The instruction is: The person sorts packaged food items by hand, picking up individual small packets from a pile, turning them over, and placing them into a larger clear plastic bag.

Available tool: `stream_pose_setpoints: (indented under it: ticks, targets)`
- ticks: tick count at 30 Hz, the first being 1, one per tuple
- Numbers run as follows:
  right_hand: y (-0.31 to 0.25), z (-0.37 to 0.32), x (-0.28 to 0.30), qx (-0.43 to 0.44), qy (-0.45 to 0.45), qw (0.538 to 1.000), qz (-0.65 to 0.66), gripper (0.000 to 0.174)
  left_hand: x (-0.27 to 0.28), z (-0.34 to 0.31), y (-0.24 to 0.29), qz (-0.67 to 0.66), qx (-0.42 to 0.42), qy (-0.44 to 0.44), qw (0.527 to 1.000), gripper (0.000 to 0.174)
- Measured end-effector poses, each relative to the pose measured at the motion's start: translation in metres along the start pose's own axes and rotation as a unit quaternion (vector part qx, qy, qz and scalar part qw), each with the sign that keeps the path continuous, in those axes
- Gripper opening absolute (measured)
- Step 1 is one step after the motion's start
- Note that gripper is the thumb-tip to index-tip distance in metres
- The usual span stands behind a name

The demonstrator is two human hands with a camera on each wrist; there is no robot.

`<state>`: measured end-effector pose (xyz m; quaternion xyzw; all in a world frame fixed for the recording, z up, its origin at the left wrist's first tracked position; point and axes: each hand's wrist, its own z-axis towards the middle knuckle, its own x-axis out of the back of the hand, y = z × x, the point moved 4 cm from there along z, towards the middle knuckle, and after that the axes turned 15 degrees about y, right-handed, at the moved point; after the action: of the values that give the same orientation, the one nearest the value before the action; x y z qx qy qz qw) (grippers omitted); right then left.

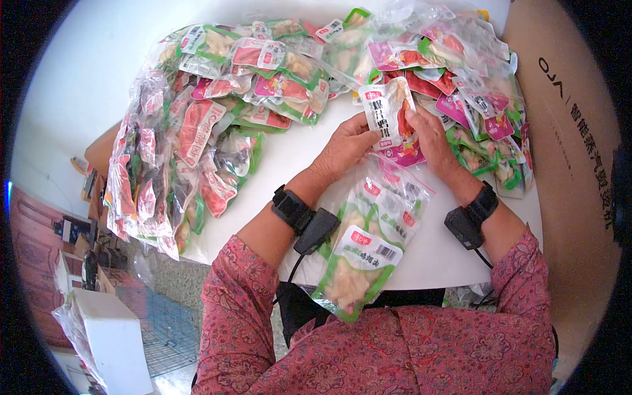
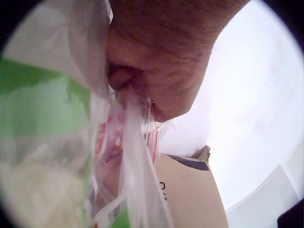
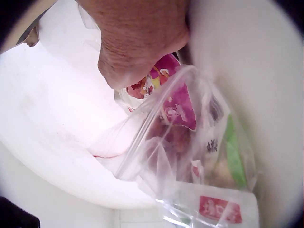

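Both hands hold a white and magenta snack packet (image 1: 388, 108) upright at the mouth of a clear zip bag (image 1: 416, 187). My left hand (image 1: 347, 145) grips the packet's left side, its thumb on the front. On the opposite edge, my right hand (image 1: 432, 139) pinches it with the thumb in front. Inside the clear bag lie green-edged packets (image 1: 349, 283) with pale food showing; the bag's lower end hangs over the table edge near my lap. In the right wrist view, the packet's magenta end (image 3: 183, 107) shows behind the bag's clear plastic.
Bags of green and red packets (image 1: 197, 131) are heaped along the left and back of the white table (image 1: 299, 148). Another heap (image 1: 474, 85) of packets fills the back right. A large cardboard box (image 1: 566, 197) stands along the right side. A wire cage (image 1: 155, 322) is at lower left.
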<state>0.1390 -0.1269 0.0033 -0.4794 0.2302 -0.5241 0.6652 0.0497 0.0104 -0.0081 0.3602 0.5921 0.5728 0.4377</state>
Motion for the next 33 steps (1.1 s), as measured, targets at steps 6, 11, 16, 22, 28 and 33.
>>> stream_pose_setpoints:
  ticks: [6,11,16,22,28,33]
  targets:
    - [0.01,0.003,0.002,-0.03,0.08,0.995,0.051,0.039,-0.003,0.0,0.001,0.043,-0.004,-0.07,0.997,0.036]
    - [-0.01,-0.002,0.009,0.092,0.056,0.991,-0.086,0.037,-0.006,-0.006,0.006,0.052,0.003,-0.094,0.994,0.037]
    - [0.022,0.004,0.011,0.14,0.028,0.974,-0.173,0.034,-0.006,-0.005,0.007,0.045,0.005,-0.102,0.994,0.037]
    - [-0.011,-0.003,0.005,0.1,0.039,0.988,-0.113,0.038,-0.002,-0.007,0.01,0.045,0.045,-0.048,0.997,0.028]
    - [0.019,0.002,-0.005,-0.105,-0.024,0.985,0.134,0.042,0.002,-0.007,0.011,0.006,0.083,-0.001,0.997,0.024]
    - [0.002,-0.005,-0.01,-0.221,-0.03,0.908,0.355,0.034,0.012,0.005,0.008,-0.143,0.048,0.059,0.987,0.015]
